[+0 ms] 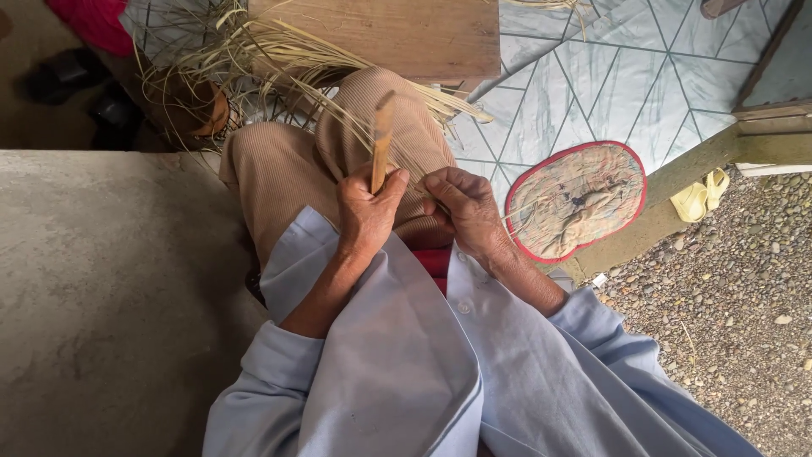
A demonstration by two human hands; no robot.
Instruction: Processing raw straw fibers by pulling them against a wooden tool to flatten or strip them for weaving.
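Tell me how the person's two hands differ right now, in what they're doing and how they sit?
The left hand is closed in a fist around a flat wooden stick that stands upright; the right hand holds no stick, and its fingers curl down and pinch at something thin, too fine to make out. The left hand sits slightly higher, the right hand lower against the tan trousers. Both rest over the lap, close together, with light blue sleeves.

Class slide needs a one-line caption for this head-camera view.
Seated person's left hand grips an upright wooden stick while the right hand rests alongside, dried straw piled beyond the knees.
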